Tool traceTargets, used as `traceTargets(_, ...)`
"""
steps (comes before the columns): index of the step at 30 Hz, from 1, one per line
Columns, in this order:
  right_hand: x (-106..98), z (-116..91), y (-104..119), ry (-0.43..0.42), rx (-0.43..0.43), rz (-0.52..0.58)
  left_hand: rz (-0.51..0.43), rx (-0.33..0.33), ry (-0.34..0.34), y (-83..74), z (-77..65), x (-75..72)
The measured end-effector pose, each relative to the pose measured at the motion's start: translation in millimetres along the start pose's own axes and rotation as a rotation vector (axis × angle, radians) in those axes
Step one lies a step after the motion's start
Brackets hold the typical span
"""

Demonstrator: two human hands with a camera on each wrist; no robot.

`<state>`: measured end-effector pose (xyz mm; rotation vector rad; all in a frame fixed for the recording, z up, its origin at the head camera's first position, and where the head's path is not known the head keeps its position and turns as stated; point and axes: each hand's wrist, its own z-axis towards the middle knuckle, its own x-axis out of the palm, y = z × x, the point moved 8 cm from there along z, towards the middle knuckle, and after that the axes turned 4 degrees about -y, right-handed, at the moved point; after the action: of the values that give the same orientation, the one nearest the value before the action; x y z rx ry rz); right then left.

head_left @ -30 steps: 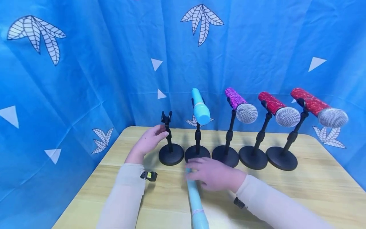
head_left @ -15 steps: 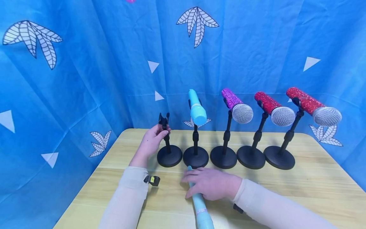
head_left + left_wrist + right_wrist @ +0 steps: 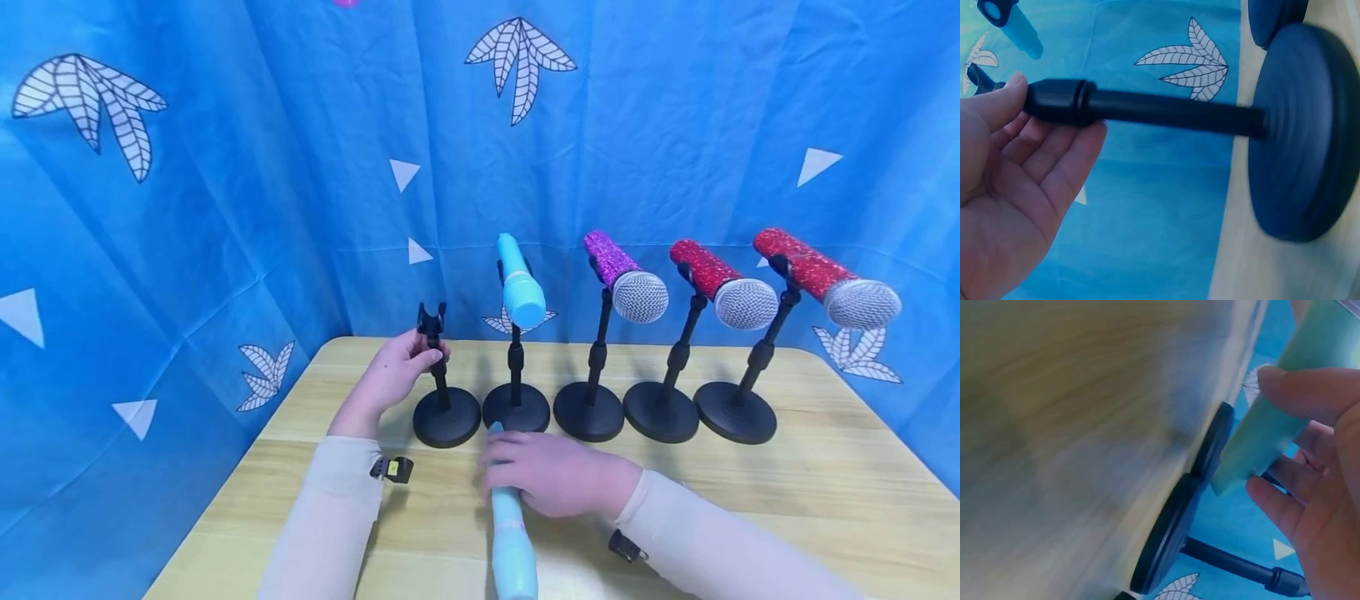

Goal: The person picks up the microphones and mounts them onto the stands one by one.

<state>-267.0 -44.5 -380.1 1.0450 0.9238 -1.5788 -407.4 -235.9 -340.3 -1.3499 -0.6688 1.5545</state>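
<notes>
My left hand (image 3: 397, 371) pinches the upper stem of the leftmost black microphone stand (image 3: 446, 417), just under its bare clip (image 3: 431, 321). In the left wrist view, thumb and fingertips lie along the collar (image 3: 1060, 102) of that stem. A light blue microphone (image 3: 513, 554) points its head toward the front of the table, and my right hand (image 3: 555, 475) grips its handle from above. The right wrist view shows the thumb on one side of this handle (image 3: 1272, 431) and the fingers on the other.
To the right, a row of stands carries another light blue microphone (image 3: 522, 287), a purple glittery one (image 3: 615, 262) and two red glittery ones (image 3: 708, 271). A blue patterned curtain (image 3: 450, 125) hangs behind the wooden table (image 3: 427, 533).
My left hand has come from beside the leftmost stand to gripping its stem, and the stand has shifted slightly. My right hand has closed round the microphone, whose head has swung left.
</notes>
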Motion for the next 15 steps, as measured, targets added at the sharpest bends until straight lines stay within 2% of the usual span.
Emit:
traceTargets(4,-15.0,8.2,-5.2,-0.068,0.048,0.039,0.073,0.002,0.087,-4.9,-1.7,0.2)
traceTargets(9,-40.9,13.4,-19.5,-0.171,0.143,0.11,0.185,0.063,0.204,-21.0,-4.0,3.5)
traceTargets(13,-57.1,12.0,-29.1,-0.236,0.218,0.194,0.179,0.063,0.308,-27.1,-18.8,13.9)
traceTargets(15,-62.2,13.0,-31.7,-0.261,0.241,0.219,0.17,0.067,0.338,-28.2,-27.7,18.7)
